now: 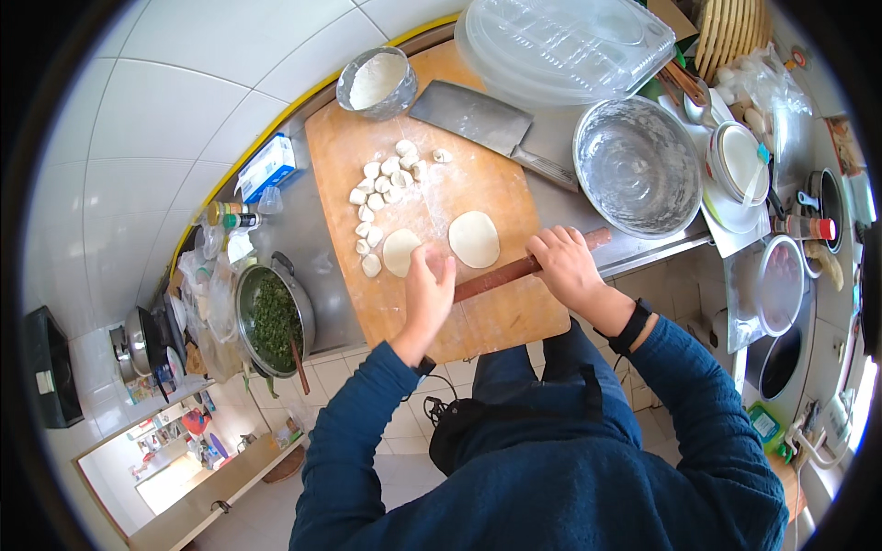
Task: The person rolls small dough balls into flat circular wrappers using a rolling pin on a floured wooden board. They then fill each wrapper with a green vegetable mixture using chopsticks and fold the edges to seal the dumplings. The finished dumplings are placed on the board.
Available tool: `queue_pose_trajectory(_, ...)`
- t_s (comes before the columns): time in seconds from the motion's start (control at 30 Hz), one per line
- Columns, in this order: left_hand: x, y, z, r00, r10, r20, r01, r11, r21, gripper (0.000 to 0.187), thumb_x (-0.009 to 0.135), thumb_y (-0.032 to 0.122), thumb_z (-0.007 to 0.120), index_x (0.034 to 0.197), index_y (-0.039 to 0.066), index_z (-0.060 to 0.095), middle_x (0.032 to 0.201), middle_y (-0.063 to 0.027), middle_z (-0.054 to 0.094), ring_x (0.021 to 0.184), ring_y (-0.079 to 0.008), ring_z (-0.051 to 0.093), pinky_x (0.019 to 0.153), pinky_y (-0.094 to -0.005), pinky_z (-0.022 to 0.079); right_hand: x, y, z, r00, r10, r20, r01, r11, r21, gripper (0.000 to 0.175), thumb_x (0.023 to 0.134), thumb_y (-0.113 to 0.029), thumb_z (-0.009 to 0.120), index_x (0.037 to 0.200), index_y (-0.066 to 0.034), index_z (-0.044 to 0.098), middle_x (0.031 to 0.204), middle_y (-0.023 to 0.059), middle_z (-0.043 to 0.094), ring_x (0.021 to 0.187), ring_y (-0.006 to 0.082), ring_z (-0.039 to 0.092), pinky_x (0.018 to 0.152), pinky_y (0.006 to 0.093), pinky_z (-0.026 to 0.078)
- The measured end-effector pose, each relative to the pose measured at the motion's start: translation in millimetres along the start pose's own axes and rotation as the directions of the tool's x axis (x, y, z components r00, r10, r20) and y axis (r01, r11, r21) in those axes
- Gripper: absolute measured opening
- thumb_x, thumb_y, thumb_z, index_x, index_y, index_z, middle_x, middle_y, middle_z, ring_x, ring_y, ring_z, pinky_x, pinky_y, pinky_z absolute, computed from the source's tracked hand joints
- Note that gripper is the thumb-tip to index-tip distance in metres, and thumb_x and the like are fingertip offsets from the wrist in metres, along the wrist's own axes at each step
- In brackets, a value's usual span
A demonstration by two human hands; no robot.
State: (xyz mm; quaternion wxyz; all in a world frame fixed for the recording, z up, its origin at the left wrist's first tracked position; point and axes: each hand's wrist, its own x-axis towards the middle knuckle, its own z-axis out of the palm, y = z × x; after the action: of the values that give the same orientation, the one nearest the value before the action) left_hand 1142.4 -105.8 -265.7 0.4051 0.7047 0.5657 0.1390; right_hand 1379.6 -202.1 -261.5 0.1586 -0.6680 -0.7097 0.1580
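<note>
My right hand [563, 265] grips a brown wooden rolling pin [499, 277] near its right end, and the pin slants across the front of the wooden board [503, 324]. My left hand [431, 282] is at the pin's other end, thumb and forefinger apart with nothing visible held. Its fingertips overlap the edge of a flat round dough wrapper [400, 251]; whether they touch it I cannot tell. A second round wrapper [474, 240] lies flat just behind the pin. Farther back on the floured board is a cluster of small dough pieces [389, 165].
A bowl of flour [377, 79] and a cleaver [475, 118] rest at the board's back. Right of it stands a floury metal basin [637, 165], beneath clear plastic lids [565, 48]. On the left, a pot [306, 310] holds chopped green filling [275, 317] and chopsticks [299, 365].
</note>
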Motion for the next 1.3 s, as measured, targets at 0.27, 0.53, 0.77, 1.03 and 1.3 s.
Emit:
queue_pose_trajectory(0.27,-22,2,10,0.943,0.199,0.267,-0.325,0.725,0.607,0.092,0.093,0.058,0.042,0.15,-0.007,0.009,0.158,-0.0249,0.01,0.148,-0.0364,0.003,0.111,-0.0658,0.004,3,-10,19,1.0,0.007,-0.023,-0.011,0.977,-0.214,0.05,0.092,-0.037,0.05,0.133,-0.0095,0.047,0.149,0.0091,0.034,0.143,0.0253,0.023,0.114,0.0519,0.02)
queue_pose_trajectory(0.53,78,9,11,0.905,0.372,0.206,-0.421,0.712,0.562,0.09,0.093,0.06,0.041,0.152,-0.001,0.01,0.16,-0.0182,0.01,0.149,-0.0292,0.005,0.113,-0.0616,0.0,81,10,22,0.967,0.169,-0.192,-0.216,0.941,-0.26,0.074,0.093,-0.057,0.04,0.147,-0.0069,0.033,0.158,0.0077,0.024,0.149,0.023,0.012,0.117,0.0551,0.007)
queue_pose_trajectory(0.77,63,13,12,0.854,0.467,0.23,-0.516,0.815,0.263,0.07,0.089,0.034,0.063,0.145,0.005,0.033,0.142,-0.0197,0.042,0.134,-0.0344,0.038,0.107,-0.0542,0.029,-10,-5,36,0.997,-0.04,0.064,0.059,0.942,-0.33,0.033,0.091,-0.025,0.05,0.118,-0.0076,0.056,0.153,0.0106,0.031,0.147,0.0267,0.017,0.115,0.0558,0.016)
queue_pose_trajectory(1.03,100,29,17,0.908,0.259,0.33,-0.331,0.925,0.186,0.023,0.073,0.005,0.076,0.091,0.0,0.063,0.091,-0.0119,0.06,0.084,-0.0258,0.06,0.075,-0.0355,0.052,-25,-7,18,0.997,-0.073,-0.012,0.071,0.992,-0.108,0.023,0.082,-0.008,0.054,0.105,-0.0082,0.054,0.139,0.0097,0.045,0.138,0.0282,0.032,0.111,0.0548,0.023)
queue_pose_trajectory(1.3,65,56,-6,0.823,0.472,0.315,-0.495,0.869,-0.01,0.011,0.077,0.0,0.073,0.081,0.0,0.063,0.074,-0.0096,0.066,0.069,-0.0212,0.065,0.067,-0.0304,0.053,-32,-4,11,0.983,-0.147,-0.108,0.145,0.989,-0.022,0.026,0.074,-0.007,0.065,0.098,-0.0075,0.054,0.133,0.0102,0.051,0.132,0.0298,0.041,0.108,0.0532,0.027)
